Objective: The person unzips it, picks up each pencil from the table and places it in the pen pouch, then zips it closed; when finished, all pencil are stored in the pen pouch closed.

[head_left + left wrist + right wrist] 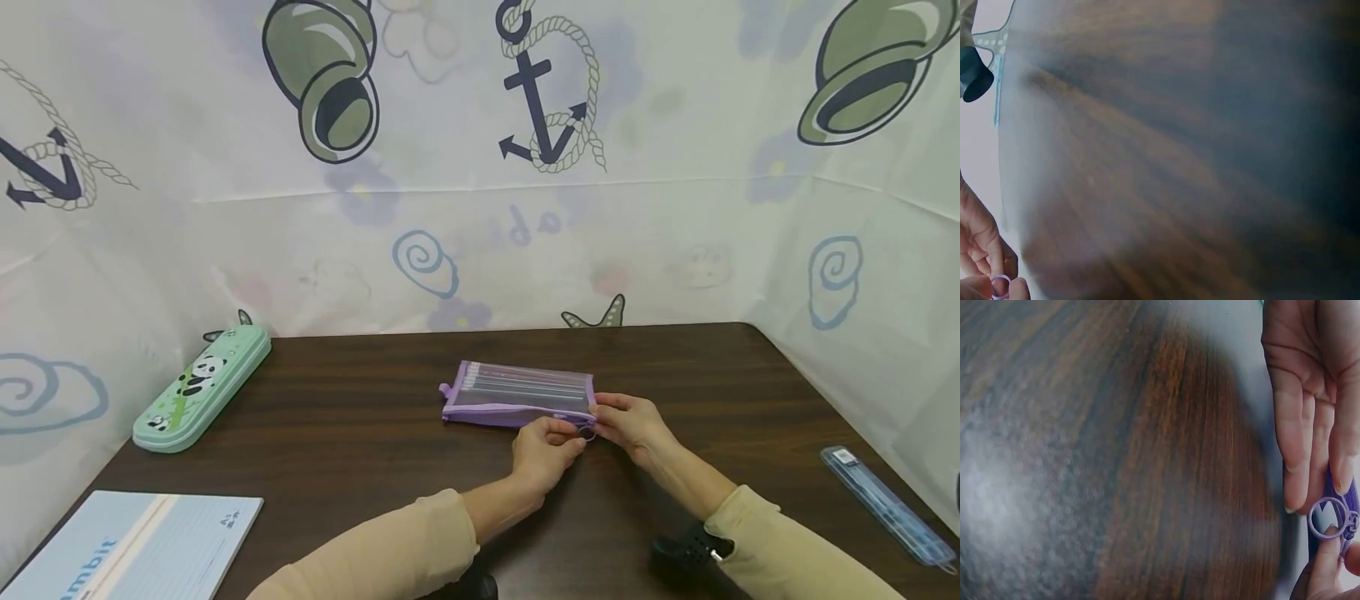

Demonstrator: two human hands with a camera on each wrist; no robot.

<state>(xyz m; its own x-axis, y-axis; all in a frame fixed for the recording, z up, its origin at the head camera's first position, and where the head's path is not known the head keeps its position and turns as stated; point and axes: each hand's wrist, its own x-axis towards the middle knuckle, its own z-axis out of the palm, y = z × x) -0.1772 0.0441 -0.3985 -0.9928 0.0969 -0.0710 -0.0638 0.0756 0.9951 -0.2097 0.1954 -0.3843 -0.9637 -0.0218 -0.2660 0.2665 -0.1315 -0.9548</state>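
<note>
A purple-edged see-through zip pencil pouch (525, 387) lies on the table, with several long thin pencil-like things inside. My right hand (637, 429) pinches its near right corner between thumb and fingers. The left hand (543, 454) has its fingertips curled at the zipped near edge, right beside that corner. A round purple zipper-pull ring (1327, 517) hangs between the two hands, a left fingertip overlapping it in the right wrist view. In the left wrist view the same ring (1000, 277) shows among the fingertips.
A mint panda pencil case (206, 387) lies at the back left. A light blue notebook (135, 542) is at the front left. Near the right edge lies a narrow blue clear-wrapped packet (888, 504). Printed cloth (480, 250) surrounds the dark wooden table (360, 400).
</note>
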